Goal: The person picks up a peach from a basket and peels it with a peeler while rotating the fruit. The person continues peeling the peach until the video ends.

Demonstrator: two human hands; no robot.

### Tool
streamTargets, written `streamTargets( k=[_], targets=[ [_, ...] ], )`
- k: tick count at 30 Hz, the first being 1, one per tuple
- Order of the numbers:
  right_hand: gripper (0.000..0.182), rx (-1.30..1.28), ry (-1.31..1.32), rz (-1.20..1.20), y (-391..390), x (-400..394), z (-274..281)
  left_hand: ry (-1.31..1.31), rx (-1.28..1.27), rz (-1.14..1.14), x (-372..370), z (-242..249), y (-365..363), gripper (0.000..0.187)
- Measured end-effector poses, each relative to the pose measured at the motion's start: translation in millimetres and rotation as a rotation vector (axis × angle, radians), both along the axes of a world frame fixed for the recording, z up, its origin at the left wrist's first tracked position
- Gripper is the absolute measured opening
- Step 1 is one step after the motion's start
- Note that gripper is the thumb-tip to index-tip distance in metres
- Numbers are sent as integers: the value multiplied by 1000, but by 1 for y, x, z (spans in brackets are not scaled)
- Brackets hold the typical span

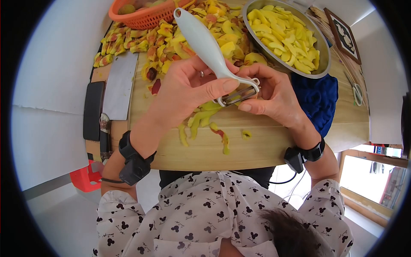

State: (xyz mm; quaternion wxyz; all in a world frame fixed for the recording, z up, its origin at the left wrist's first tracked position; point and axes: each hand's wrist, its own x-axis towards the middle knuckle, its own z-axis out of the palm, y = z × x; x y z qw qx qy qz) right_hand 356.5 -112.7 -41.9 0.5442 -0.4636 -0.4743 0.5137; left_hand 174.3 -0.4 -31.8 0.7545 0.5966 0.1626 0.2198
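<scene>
My left hand (184, 83) is closed around the neck of a pale Y-shaped peeler (203, 43), thumb on top, with the handle slanting up and away. The peeler's metal blade (239, 97) points toward me. My right hand (278, 94) is curled at the blade end, its thumb and fingers pinched close to the peeler head. Whether those fingers hold a scrap or only the peeler head is hidden. Below the hands, yellow-green peel strips (203, 118) lie on the wooden board. Beyond them spreads a heap of yellow and reddish peels and fruit pieces (227, 32).
A steel basin (327, 64) of yellow fruit slices (287, 36) stands back right, beside a dark blue cloth (319, 100) and scissors (357, 92). An orange basket (143, 19) sits back left. A cleaver (119, 85) and a dark flat slab (93, 109) lie at the left edge.
</scene>
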Motion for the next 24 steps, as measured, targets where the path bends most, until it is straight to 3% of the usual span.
streamTargets(
  k=[17, 24],
  targets=[
    [47, -36, 3, 68, 0, 2, -5, 57, -9, 8, -2, -5, 4, 26],
    [47, 9, 78, 58, 0, -3, 1, -20, -38, 147, -3, -3, 12, 25]
  ],
)
